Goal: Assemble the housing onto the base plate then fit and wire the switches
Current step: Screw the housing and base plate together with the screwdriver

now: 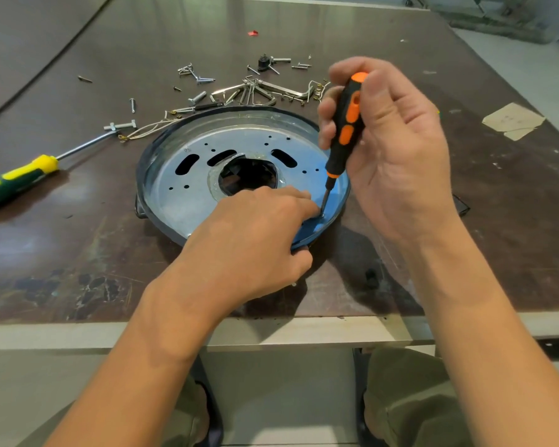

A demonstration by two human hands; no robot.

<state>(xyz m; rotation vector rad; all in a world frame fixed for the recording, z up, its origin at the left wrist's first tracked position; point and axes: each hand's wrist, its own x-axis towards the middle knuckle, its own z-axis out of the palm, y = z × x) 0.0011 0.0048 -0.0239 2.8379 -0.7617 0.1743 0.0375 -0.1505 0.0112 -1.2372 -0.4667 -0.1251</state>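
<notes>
Our right hand (397,150) wraps round the orange screwdriver (346,124) | its tip touches the plate (175,204) at 4 o'clock | our left hand (252,240) pinches the rim there | plate sits mid table (78,253) | screws (204,79) at 12 o'clock

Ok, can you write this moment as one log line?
right hand: grips orange-black screwdriver | tip: down at base plate edge | left hand: on plate, fingers beside tip | yellow-green screwdriver: lying on table
</notes>
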